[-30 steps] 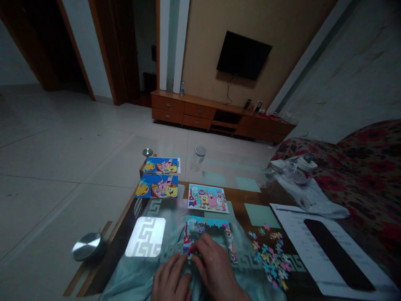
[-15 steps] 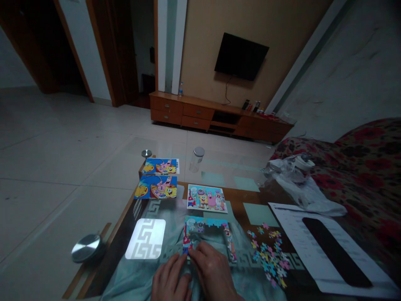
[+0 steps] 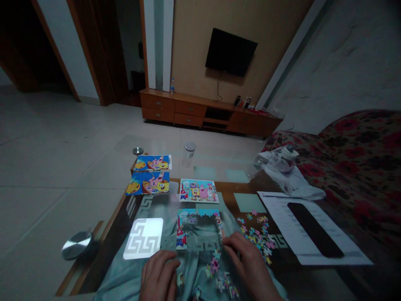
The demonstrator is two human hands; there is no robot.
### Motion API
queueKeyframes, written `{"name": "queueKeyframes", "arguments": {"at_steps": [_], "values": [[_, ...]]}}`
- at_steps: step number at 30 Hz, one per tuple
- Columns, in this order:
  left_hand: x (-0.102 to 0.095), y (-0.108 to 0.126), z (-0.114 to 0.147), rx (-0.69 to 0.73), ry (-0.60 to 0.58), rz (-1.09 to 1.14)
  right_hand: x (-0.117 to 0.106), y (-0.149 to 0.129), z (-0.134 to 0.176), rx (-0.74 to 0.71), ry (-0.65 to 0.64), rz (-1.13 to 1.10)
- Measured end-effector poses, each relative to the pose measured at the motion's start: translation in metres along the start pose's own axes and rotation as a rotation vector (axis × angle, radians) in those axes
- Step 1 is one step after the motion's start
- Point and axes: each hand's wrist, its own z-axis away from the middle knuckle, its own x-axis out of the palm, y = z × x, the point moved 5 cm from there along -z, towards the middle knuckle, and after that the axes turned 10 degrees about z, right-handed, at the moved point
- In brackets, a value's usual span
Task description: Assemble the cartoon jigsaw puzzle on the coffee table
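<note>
Along the left of the frame I see the wood-edged glass table point(image 3: 249, 202) end, with tiled floor point(image 3: 46, 188) spreading past it, while a flowered sofa point(image 3: 347, 154) closes in at the right. Counting across, there are two steel discs point(image 3: 77, 245), two blue cards point(image 3: 148, 183), one picture card point(image 3: 199, 191) at centre, and just below it one puzzle point(image 3: 181, 240), its left, top and right sides built around an open middle. Low at centre-left, the left hand point(image 3: 159, 274) lies with bent fingers near the puzzle's lower left corner; I cannot tell whether it holds anything. Loose pieces point(image 3: 214, 264), too many to count, lie in two groups, one between the hands, one right of the puzzle. The right hand point(image 3: 250, 261) has thumb and forefinger narrowly apart at the puzzle's right side; whether a piece sits between them I cannot tell. Of containers, a bottle point(image 3: 172, 86) stands upper centre-left, a lidded see-through jar point(image 3: 188, 155) stands above the picture card, and a plastic bag point(image 3: 294, 182) at right holds pale things I cannot make out.
</note>
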Motion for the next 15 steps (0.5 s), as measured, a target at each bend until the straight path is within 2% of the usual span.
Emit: {"name": "queueKeyframes", "arguments": {"at_steps": [4,8,15], "values": [[-0.007,0.005,0.000,0.001,0.004,0.048,-0.001,0.015,0.018,0.024,-0.066,0.046],[-0.014,0.004,0.002,0.009,0.004,0.021,-0.001,0.019,0.031,0.026,-0.082,0.071],[-0.019,-0.001,-0.001,0.173,-0.087,-0.064,0.005,0.010,0.039,0.011,-0.101,0.067]]}}
